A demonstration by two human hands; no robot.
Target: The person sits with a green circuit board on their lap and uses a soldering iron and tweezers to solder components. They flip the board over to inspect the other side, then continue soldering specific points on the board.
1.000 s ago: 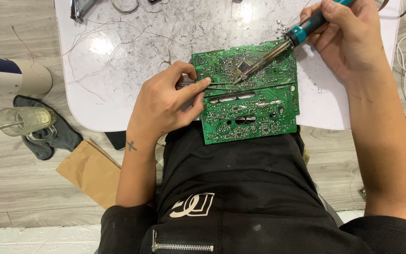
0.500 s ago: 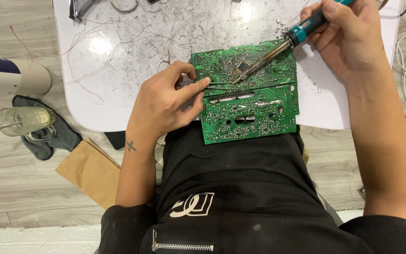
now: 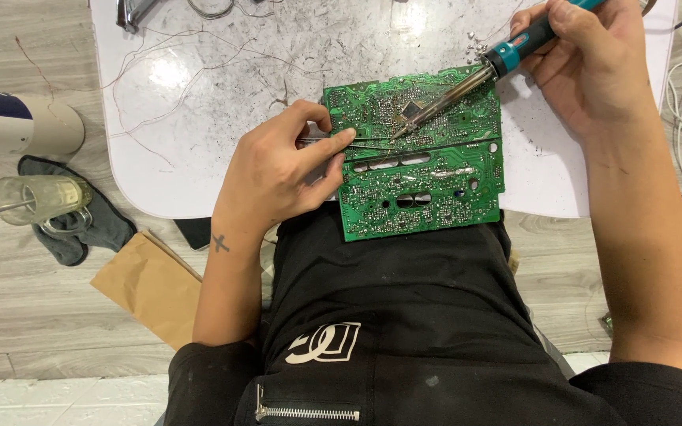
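A green circuit board [image 3: 420,170] lies solder side up on the near edge of the white counter [image 3: 199,102], its lower edge overhanging the person's black-clad lap. The left hand [image 3: 278,170] rests at the board's left edge, its grip closed on thin tweezers [image 3: 357,143] that point right across the board. Farther back, the right hand [image 3: 586,67] has its grip wrapped around a teal-handled soldering iron [image 3: 475,75], whose tip touches the board's upper middle. On the floor to the left stand a glass [image 3: 37,201] and a brown paper bag [image 3: 148,288].
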